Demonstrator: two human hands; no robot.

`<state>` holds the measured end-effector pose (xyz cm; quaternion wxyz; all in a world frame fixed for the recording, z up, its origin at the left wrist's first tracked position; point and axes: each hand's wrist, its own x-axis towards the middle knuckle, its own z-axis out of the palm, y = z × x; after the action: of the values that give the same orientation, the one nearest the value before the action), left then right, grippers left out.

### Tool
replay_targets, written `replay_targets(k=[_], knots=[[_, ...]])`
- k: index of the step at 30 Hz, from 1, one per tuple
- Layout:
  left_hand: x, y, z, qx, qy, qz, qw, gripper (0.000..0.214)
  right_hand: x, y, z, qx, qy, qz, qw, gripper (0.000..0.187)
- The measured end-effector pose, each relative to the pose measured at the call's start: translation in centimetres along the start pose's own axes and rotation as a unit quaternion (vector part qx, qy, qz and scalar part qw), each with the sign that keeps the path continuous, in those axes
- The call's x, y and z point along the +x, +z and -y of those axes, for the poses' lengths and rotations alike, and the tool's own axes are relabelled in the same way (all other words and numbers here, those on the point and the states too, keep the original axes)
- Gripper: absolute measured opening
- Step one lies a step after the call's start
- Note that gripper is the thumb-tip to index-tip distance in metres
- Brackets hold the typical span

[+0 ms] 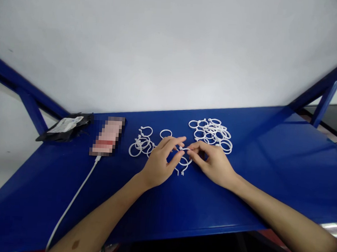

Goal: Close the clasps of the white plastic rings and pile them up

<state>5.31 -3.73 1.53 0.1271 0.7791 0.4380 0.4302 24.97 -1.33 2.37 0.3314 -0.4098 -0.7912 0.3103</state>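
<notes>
Just above the blue table, a white plastic ring with a small clasp is between my hands. The thumb and fingers of my right hand pinch its right side. On the other side, my left hand has its thumb and a fingertip at the clasp, with another finger stretched out; fingers partly cover the ring. An open white ring lies below my fingertips, its ends apart. One more white ring rests behind my left hand, partly hidden by it.
A large pile of white rings lies at the back right, a smaller pile left of my left hand. Further left are a blurred pink phone-like object with a white cable and a black package. A white wall stands behind.
</notes>
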Motion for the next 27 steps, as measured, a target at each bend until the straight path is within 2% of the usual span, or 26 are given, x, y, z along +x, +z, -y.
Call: replay_targets(k=[2, 5, 8, 12, 14, 16, 18, 20, 23, 27], knots=[[0.15, -0.09, 0.04, -0.018, -0.019, 0.030, 0.999, 0.016, -0.05, 0.01, -0.06, 0.002, -0.004, 0.012, 1.000, 0.016], [0.29, -0.22, 0.04, -0.043, -0.058, 0.027, 0.997, 0.008, -0.08, 0.03, -0.04, -0.005, -0.017, 0.012, 1.000, 0.017], [0.36, -0.38, 0.05, -0.066, -0.080, 0.016, 0.994, 0.006, -0.05, 0.04, -0.01, -0.007, -0.024, 0.014, 1.000, 0.017], [0.45, -0.57, -0.05, -0.089, -0.093, 0.011, 0.992, 0.014, 0.00, -0.04, -0.16, -0.006, -0.021, 0.021, 1.000, 0.017], [0.50, -0.65, -0.08, -0.103, -0.113, 0.001, 0.988, 0.019, -0.06, -0.11, -0.27, -0.028, -0.062, -0.005, 0.998, 0.017], [0.52, -0.71, -0.05, -0.122, -0.144, -0.008, 0.982, 0.023, -0.23, -0.13, -0.34, -0.051, -0.140, -0.016, 0.989, 0.023], [0.50, -0.72, 0.06, -0.146, -0.170, -0.008, 0.974, 0.024, -0.46, -0.04, -0.35, -0.076, -0.216, -0.001, 0.973, 0.031], [0.45, -0.72, 0.17, -0.170, -0.187, -0.003, 0.968, 0.025, -0.68, 0.13, -0.31, -0.102, -0.258, 0.008, 0.961, 0.025], [0.35, -0.73, 0.21, -0.188, -0.190, 0.005, 0.964, 0.028, -0.85, 0.25, -0.20, -0.088, -0.237, -0.023, 0.967, 0.018], [0.29, -0.84, -0.11, -0.220, -0.166, 0.018, 0.961, 0.026, -0.67, 0.07, -0.07, -0.031, -0.137, -0.083, 0.987, 0.012]])
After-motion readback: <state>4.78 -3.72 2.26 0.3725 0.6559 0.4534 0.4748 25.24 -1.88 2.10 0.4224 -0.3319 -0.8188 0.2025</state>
